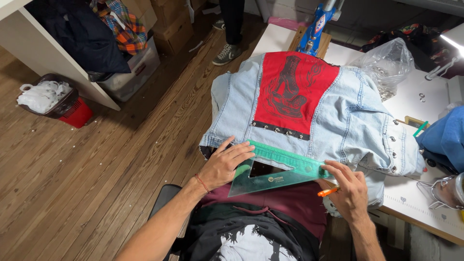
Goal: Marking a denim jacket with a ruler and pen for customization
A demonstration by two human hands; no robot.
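— So, on the left?
— Left hand, fingers spread flat, pressing on the green triangle ruler.
— And under that?
— Lying over the bottom edge of the light blue jean jacket on the white table.
— On the right?
— Right hand, fingers curled round an orange pen, touching the ruler's end.

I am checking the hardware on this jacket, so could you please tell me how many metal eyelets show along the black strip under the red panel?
4 show on the black strip, spaced left to right; more may be hidden.
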